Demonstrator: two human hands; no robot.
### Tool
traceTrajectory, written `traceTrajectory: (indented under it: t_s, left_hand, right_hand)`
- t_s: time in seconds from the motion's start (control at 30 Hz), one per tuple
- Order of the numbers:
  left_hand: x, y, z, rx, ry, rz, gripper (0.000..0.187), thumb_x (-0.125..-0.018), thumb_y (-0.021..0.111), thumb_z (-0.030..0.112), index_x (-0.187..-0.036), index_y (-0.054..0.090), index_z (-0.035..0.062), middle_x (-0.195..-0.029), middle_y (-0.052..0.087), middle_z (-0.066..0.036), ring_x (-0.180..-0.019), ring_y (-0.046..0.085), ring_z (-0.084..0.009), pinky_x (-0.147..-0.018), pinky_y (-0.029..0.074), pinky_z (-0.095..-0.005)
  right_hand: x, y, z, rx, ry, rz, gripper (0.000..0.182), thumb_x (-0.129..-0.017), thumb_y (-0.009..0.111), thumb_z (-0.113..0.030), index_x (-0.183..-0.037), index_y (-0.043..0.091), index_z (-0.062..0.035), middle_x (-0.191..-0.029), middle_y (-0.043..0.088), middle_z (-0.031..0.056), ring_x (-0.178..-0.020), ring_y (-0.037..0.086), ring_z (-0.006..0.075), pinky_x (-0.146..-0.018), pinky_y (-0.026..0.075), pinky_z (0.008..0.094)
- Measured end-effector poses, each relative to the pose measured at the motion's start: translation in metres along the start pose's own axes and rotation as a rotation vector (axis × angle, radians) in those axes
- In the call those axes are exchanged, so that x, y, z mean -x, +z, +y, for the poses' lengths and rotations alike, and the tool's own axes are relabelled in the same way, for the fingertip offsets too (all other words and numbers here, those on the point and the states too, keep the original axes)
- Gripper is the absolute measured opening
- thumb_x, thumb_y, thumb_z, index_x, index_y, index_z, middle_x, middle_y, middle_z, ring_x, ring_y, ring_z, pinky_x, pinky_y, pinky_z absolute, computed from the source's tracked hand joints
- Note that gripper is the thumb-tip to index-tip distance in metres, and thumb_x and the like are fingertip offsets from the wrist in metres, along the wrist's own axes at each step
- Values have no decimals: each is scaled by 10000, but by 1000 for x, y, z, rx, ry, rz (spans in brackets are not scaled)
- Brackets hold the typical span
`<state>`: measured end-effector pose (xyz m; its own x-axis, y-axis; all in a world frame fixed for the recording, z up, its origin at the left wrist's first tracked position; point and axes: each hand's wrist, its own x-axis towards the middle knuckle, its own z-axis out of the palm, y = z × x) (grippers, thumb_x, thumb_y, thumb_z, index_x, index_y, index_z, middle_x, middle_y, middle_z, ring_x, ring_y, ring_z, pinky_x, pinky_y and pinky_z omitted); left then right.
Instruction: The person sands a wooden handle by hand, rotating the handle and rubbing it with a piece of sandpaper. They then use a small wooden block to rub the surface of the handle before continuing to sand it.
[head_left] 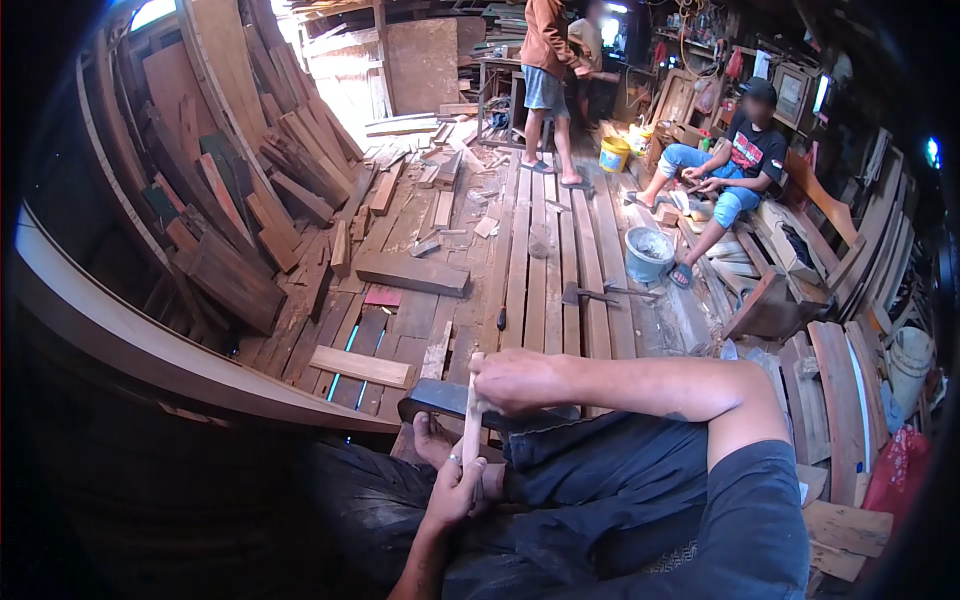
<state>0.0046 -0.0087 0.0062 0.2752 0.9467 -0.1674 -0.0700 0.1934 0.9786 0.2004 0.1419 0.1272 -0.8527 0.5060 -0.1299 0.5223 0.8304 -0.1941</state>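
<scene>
L hand [455, 492] pinches lower end of wood strip [471, 430] w/ thumb & fingers; R hand [518, 382], fingers curled, grips it nr top. Strip's roughly upright, beside bare foot [432, 441] & dark block [436, 397]. Pale plank [362, 367] on floor, left.

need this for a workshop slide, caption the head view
Left hand and right hand hold a pale wooden strip in a workshop scattered with planks, a pale bucket farther off.

Held strip [471, 428] was recorded as pale, matt wood | floorboards [497, 262] were seen as rough wood | yellow bucket [614, 155] was noted as plastic | trousers [610, 470] were logged as dark, matt cloth | axe head [571, 293] was read as dull metal
</scene>
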Motion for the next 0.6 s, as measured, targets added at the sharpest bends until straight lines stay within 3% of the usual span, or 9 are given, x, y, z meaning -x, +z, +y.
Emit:
traceTrajectory:
  t_s: [0.1, 0.3, 0.33, 0.4, 0.43, 0.5, 0.6]
  left_hand:
    - [1, 1, 1, -2, 35, 2, 520, -1065, 560, 170, -1519, 428, -48, -1275, 611, -95, -1173, 557, -145, -1025, 439, -296]
    - [0, 0, -2, -2, 20, -2, 518, -1066, 559, 178, -1515, 432, -48, -1254, 618, -93, -1151, 567, -147, -1011, 449, -297]
    - [-1, 0, -2, -5, 29, -1, 516, -1065, 560, 180, -1512, 436, -47, -1241, 621, -88, -1137, 570, -144, -1002, 454, -296]
    - [0, 0, -2, -24, 11, 0, 511, -1060, 563, 192, -1515, 449, -10, -1039, 589, -5, -903, 529, -72, -779, 437, -240]
    - [0, 0, -1, -36, 2, 1, 509, -1057, 564, 199, -1517, 455, 9, -939, 574, 37, -786, 508, -37, -667, 428, -213]
    - [2, 1, 6, 16, -22, -6, 508, -1059, 561, 195, -1517, 452, 5, -940, 579, 34, -780, 508, -39, -661, 427, -213]
    - [3, 1, 7, 8, -29, -7, 506, -1061, 560, 195, -1514, 452, -4, -946, 584, 33, -787, 509, -39, -669, 428, -213]
  right_hand:
    - [-10, 3, -2, -157, -38, -251, 259, -899, 685, -232, -869, 732, 21, -947, 672, 245, -885, 696, 433, -756, 567, 499]
    - [3, -11, 1, -29, 77, 4, 286, -922, 681, -249, -894, 729, 31, -899, 699, 246, -820, 689, 430, -746, 552, 509]
    - [0, -10, 1, -105, 59, -104, 284, -921, 681, -250, -896, 731, 29, -893, 698, 242, -814, 688, 430, -744, 551, 510]
    - [-7, -7, 0, -263, 19, -319, 282, -919, 683, -252, -899, 734, 25, -881, 697, 235, -801, 686, 431, -741, 549, 513]
    - [-7, -7, 0, -286, 43, -311, 282, -922, 682, -252, -898, 734, 24, -891, 688, 231, -817, 685, 429, -743, 548, 510]
    - [-6, -12, 3, -322, 92, -300, 282, -929, 681, -252, -898, 735, 23, -911, 671, 225, -848, 683, 425, -748, 545, 505]
    - [0, -13, 6, -102, 70, -67, 300, -946, 682, -268, -908, 735, 25, -938, 653, 220, -885, 671, 427, -781, 543, 496]
